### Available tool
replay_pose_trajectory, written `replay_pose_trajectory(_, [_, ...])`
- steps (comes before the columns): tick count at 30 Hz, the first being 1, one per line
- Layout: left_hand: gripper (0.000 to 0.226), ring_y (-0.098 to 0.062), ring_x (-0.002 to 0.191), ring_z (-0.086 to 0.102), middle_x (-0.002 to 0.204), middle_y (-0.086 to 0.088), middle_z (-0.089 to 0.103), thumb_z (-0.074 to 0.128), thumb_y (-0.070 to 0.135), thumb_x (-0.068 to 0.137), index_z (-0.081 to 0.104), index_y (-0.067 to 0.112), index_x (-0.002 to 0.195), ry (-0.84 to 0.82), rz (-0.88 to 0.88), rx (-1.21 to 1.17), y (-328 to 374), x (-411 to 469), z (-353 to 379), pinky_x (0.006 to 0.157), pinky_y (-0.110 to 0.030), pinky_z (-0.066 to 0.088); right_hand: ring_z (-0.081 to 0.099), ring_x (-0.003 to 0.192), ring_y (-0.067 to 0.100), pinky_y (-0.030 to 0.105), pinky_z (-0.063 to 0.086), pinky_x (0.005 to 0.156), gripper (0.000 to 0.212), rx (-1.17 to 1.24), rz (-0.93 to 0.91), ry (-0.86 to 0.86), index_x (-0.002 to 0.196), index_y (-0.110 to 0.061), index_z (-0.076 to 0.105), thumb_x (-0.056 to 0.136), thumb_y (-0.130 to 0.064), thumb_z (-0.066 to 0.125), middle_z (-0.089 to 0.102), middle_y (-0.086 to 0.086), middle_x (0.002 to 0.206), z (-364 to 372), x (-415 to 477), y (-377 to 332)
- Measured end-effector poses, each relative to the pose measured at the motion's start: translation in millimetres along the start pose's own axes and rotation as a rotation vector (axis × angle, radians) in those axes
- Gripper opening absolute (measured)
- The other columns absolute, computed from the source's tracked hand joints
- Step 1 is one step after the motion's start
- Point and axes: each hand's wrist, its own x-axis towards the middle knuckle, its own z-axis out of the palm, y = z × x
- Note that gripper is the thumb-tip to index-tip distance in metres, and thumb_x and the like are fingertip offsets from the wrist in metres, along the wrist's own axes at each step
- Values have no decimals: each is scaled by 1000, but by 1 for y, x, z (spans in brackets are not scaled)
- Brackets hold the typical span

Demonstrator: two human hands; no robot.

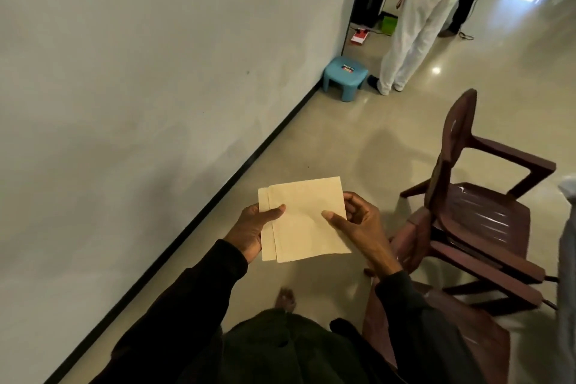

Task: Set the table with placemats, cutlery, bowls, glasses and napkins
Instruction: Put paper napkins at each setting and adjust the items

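Both hands (249, 227) (358, 221) pinch napkins (304, 221) beside stacked chairs (467, 212).

sticker on blue stool (345, 73), text unreadable

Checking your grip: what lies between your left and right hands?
The head view shows paper napkins, two overlapping sheets, spanning the gap; the left hand and right hand each hold one side.

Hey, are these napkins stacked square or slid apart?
Slid apart: the left hand and right hand pinch the napkins, the top one shifted right, baring a strip of the lower one along its left edge.
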Motion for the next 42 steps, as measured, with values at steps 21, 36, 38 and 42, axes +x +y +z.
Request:
replay_pose_trajectory(21, [43,-26,102,72,105,-8,77,81,12,77,67,8,117,-435,-160,446,141,313,166,74,-30,59,72,96,10,19,57,78,22,-140,-81,546,116,-15,71,94,-10,69,75,-14,107,-104,214,-19])
replay_pose_trajectory(36, [51,-33,117,66,126,-15,71,48,54,101,62,16,133,-557,-420,282,260,516,250,102,-51,51,39,143,5,16,48,102,53,-311,-13,437,119,-23,73,74,-48,84,50,-14,150,-161,398,-58])
replay_pose_trajectory(38, [45,-36,118,66,123,-16,72,62,43,96,64,12,129,-576,-416,343,264,539,265,99,-51,52,39,144,6,23,52,101,53,-266,-5,419,119,-21,73,74,-46,84,50,-14,150,-180,420,-57])
replay_pose_trajectory(42, [31,-37,114,68,121,-18,72,68,8,92,65,4,123,-602,-376,401,266,598,299,86,-42,59,50,137,13,33,57,94,51,-108,-19,513,120,-16,73,82,-50,76,58,-6,144,-222,470,-52])
